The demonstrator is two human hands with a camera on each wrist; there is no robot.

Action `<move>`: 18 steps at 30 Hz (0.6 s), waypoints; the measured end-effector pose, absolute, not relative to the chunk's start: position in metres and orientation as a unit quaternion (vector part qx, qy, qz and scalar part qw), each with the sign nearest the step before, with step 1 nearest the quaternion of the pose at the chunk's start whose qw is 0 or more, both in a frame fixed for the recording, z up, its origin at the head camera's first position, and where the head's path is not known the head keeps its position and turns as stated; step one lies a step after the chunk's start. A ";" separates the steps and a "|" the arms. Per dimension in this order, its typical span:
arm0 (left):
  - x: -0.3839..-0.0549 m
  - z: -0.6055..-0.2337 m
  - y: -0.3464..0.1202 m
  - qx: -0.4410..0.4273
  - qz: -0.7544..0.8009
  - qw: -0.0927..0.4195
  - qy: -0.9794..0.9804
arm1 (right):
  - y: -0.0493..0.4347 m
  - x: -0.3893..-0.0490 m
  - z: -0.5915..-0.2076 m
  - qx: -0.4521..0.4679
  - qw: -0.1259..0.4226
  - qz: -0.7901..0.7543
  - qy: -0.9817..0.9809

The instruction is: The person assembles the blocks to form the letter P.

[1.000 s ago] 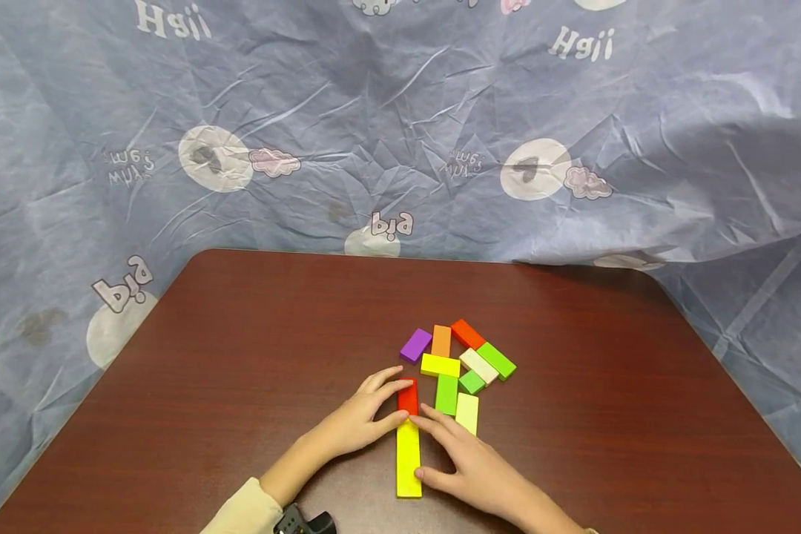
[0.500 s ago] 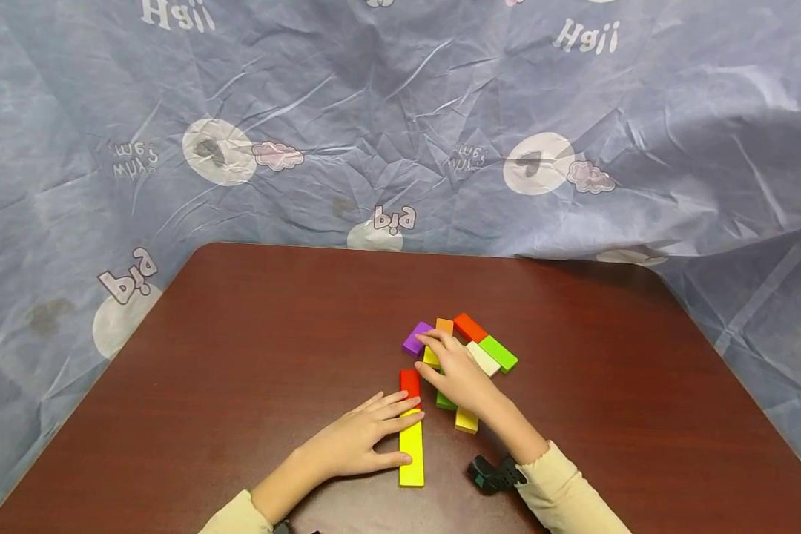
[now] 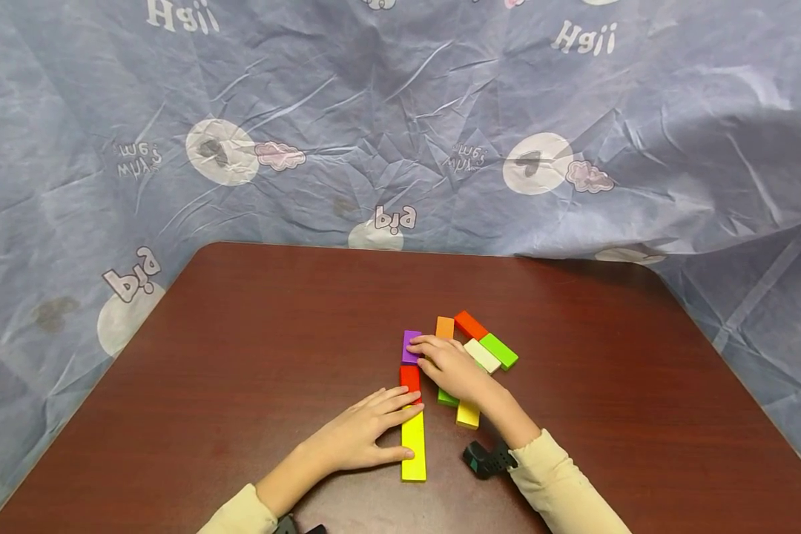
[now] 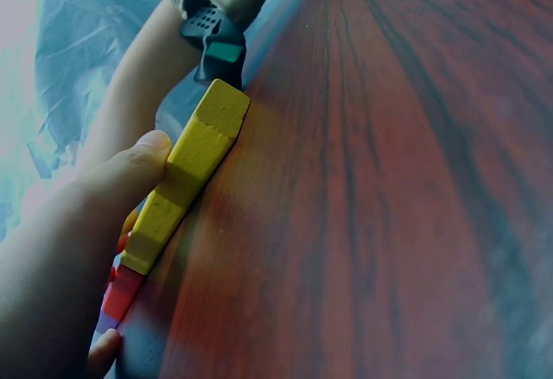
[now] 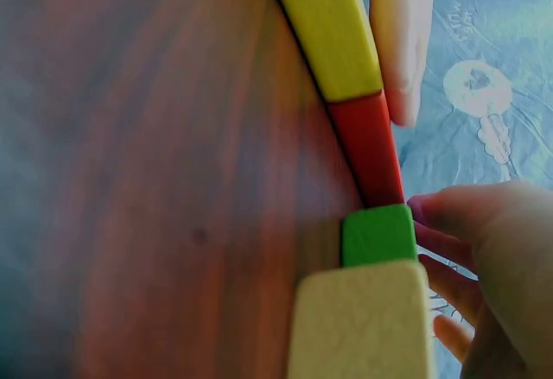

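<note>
Line on dark wooden table [image 3: 254,356]: long yellow wooden block [image 3: 413,446], short red wooden block [image 3: 410,378] laid end to end. Left hand [image 3: 354,437], fingers straight, steadies yellow. Right hand [image 3: 449,365] fingers rest flat on small purple wooden block [image 3: 410,345] at red's far end. Loose coloured blocks [image 3: 483,348] unplaced beside.

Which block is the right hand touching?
The purple block, at the far end of the row beyond the red block; the right hand has fingertips on it.

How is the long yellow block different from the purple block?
The yellow block looks much longer than the purple block. The yellow one lies nearest the person, at the near end of the line; the purple one lies at the far end, beyond the red block. The left hand rests against the yellow block; the right hand touches the purple one. Both lie flat on the table, in one line.
</note>
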State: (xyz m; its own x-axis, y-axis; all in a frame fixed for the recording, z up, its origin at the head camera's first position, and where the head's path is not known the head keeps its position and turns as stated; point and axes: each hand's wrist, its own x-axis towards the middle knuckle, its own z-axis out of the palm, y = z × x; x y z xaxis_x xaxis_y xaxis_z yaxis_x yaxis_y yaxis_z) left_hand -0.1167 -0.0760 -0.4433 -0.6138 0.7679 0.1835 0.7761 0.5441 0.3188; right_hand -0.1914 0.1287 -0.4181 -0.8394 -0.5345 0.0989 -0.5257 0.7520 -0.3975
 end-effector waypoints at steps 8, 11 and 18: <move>-0.119 -0.442 -0.074 -0.441 -0.180 0.023 -0.879 | 0.132 -0.187 -0.420 -0.300 0.010 -0.215 0.929; -0.119 -0.443 -0.073 -0.441 -0.178 0.026 -0.879 | 0.133 -0.187 -0.420 -0.303 0.009 -0.225 0.926; -0.116 -0.445 -0.075 -0.439 -0.181 0.034 -0.879 | 0.131 -0.184 -0.423 -0.306 0.008 -0.240 0.921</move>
State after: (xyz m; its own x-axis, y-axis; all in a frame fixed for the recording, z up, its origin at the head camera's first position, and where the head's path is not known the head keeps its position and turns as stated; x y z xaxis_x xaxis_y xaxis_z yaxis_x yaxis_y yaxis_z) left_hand -0.1164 -0.0745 -0.4452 -0.6126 0.7595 0.2187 0.7841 0.5492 0.2891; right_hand -0.1844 0.1312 -0.4233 -0.8131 -0.5669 0.1320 -0.5592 0.6980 -0.4473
